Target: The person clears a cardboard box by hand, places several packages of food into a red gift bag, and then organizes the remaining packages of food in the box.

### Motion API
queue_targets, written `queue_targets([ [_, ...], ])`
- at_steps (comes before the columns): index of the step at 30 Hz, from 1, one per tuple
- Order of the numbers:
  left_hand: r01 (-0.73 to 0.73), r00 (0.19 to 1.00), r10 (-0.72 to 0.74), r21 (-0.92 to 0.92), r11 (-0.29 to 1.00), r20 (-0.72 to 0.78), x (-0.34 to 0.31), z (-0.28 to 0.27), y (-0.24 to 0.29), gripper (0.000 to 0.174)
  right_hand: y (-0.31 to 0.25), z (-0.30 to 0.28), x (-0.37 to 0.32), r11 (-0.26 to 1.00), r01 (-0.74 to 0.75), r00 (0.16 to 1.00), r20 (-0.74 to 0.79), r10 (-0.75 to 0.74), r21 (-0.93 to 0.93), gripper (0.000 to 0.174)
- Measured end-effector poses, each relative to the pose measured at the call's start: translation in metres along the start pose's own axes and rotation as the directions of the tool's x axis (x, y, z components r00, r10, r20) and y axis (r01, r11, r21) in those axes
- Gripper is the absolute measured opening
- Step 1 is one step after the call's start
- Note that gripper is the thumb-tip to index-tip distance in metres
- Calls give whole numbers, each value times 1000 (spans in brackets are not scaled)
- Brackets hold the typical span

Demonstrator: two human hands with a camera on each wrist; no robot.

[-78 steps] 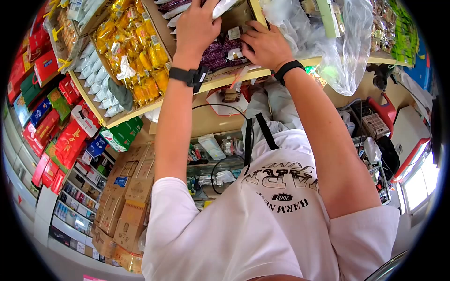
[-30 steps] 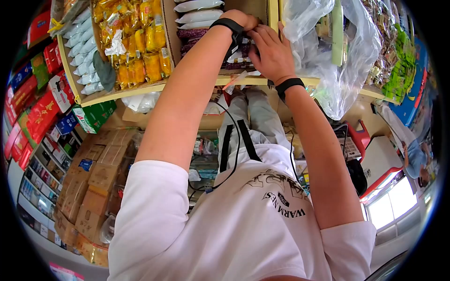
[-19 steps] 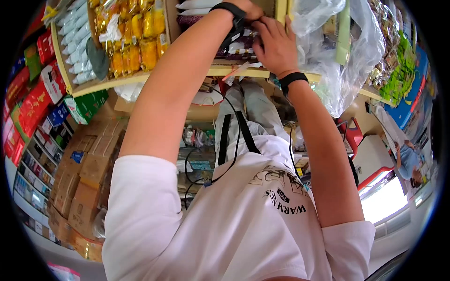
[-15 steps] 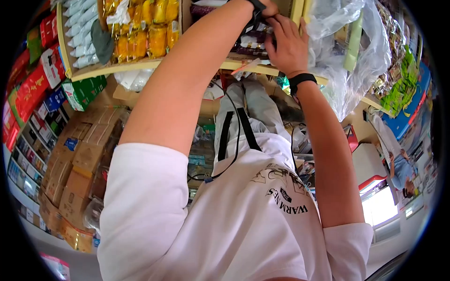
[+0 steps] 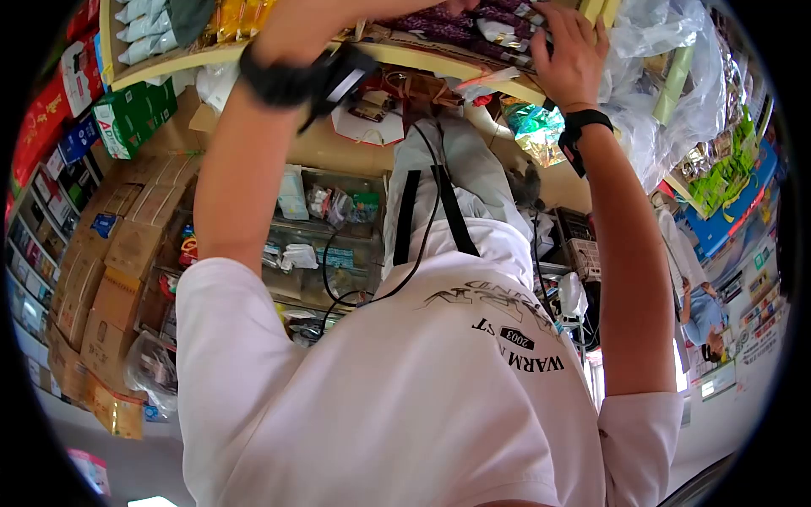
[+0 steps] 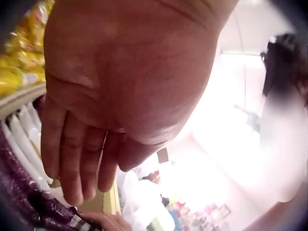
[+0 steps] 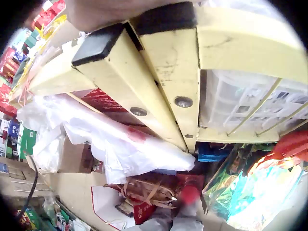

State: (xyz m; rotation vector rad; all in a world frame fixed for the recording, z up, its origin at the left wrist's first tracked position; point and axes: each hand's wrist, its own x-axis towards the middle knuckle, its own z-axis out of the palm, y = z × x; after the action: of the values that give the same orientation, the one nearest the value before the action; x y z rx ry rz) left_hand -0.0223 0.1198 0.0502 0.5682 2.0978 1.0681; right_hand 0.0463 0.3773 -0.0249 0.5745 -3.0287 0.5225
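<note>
- Purple packets [image 5: 439, 25]: a row lying in a shelf compartment above the person's head, at the front edge. In the left wrist view they run along the lower left corner, just below the fingertips.
- Right hand [image 5: 568, 51]: raised to the right end of the row, fingers stretched up onto the packets. Grip: contact is plain, but I cannot tell whether the fingers pinch a packet or only rest on it. The right wrist view shows just the heel of this hand above the shelf frame.
- Left hand [image 6: 120, 77]: palm towards its camera, fingers straight and close together. Grip slack, nothing in it. The fingertips hang just above the purple packets. No contact visible.
- White packets [image 6: 21, 134]: stacked just beside the purple ones, in the same compartment.
- Yellow packets [image 6: 12, 72]: in the next compartment, further left.
- Shelf [image 5: 422, 57]: pale yellow frame, with dark end caps seen from below in the right wrist view.
- Clear plastic bag [image 5: 676, 51]: hangs from the shelf to the right of the right hand.
- Foil bag [image 5: 532, 127]: shiny, below the shelf, near the right wrist.
- Wrist straps: black, one on each arm; the left strap [image 5: 283, 80] carries a small device.
- Green box [image 5: 127, 114] and cardboard boxes [image 5: 110, 262]: stacked well off to the left, under the shelf.
</note>
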Motion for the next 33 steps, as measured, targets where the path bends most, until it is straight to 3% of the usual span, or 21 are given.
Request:
queue_targets([
  [2, 212, 971, -149, -389, 897, 187, -68, 4, -22, 33, 0, -1, 0, 1000, 0, 1000, 13, -1, 4, 34],
  [3, 204, 974, -104, -583, 786, 200, -102, 28, -51, 34, 1, -1, 0, 1000, -10, 1000, 18, 10, 4, 35],
  [5, 406, 910, -211, -663, 629, 357, -143, 69, -90, 31, 2, -1, -1, 999, 33, 999, 5, -32, -29, 35],
  [7, 537, 843, -352, -657, 528, 407, -172, 138, -152, 30, 4, -3, -2, 997, -14, 996, 89, 20, -70, 38],
  [8, 533, 846, -379, -631, 564, 376, -188, 182, -195, 29, 29, 20, -6, 989, 96, 995, -27, -100, -117, 34],
  [9, 528, 848, -405, -595, 606, 341, -206, 233, -245, 28, 32, 19, -6, 992, 78, 997, 20, -77, -98, 34],
  [10, 214, 974, -199, -149, 965, 112, -226, 292, -306, 29, 29, 15, -5, 995, 59, 998, 44, -55, -85, 35],
  [11, 320, 933, -318, 15, 947, 167, -224, 322, -332, 31, 26, 15, -4, 993, 50, 998, 48, -45, -103, 37],
  [12, 638, 768, -612, -146, 756, 187, -209, 325, -325, 34, 25, 16, -5, 992, 54, 998, 33, -51, -117, 38],
  [15, 609, 774, -632, -230, 759, -38, -186, 400, -401, 32, 17, 14, -5, 985, 21, 998, 61, -11, -172, 38],
  [17, 540, 839, -545, -123, 833, -9, -169, 429, -443, 32, 15, 15, -5, 984, 38, 998, 61, -28, -176, 38],
  [18, 627, 764, -645, -202, 753, -31, -156, 466, -482, 38, 20, 16, -6, 990, 22, 997, 77, -11, -140, 38],
  [20, 628, 693, -684, -275, 728, -227, -136, 487, -507, 53, 20, 17, -7, 996, 1, 996, 85, 6, -88, 37],
  [21, 604, 634, -765, -545, 581, -112, -133, 418, -452, 71, 23, 17, -7, 996, 4, 995, 103, 6, -94, 37],
  [23, 760, 490, -830, -337, 556, -264, -124, 410, -455, 79, 29, 14, -11, 996, -62, 986, 150, 70, -57, 39],
  [26, 740, 475, -847, -413, 532, -240, -100, 443, -512, 80, 37, 11, -17, 957, -283, 952, 141, 273, 61, 43],
  [27, 739, 467, -852, -425, 523, -237, -94, 455, -532, 80, 48, 9, -17, 985, -169, 977, 134, 165, 21, 44],
  [29, 746, 436, -868, -445, 495, -235, -79, 475, -567, 81, 84, -10, -24, 986, -131, 980, 138, 144, -99, 53],
  [30, 752, 416, -879, -455, 477, -233, -75, 485, -580, 81, 115, -34, -36, 977, -172, 962, 192, 194, -127, 61],
  [31, 760, 397, -888, -460, 460, -234, -71, 494, -594, 81, 210, -83, -56, 937, -346, 923, 162, 350, -51, 70],
  [33, 772, 363, -902, -467, 432, -235, -64, 512, -621, 82, 212, -118, -73, 896, -432, 887, 132, 443, -103, 68],
])
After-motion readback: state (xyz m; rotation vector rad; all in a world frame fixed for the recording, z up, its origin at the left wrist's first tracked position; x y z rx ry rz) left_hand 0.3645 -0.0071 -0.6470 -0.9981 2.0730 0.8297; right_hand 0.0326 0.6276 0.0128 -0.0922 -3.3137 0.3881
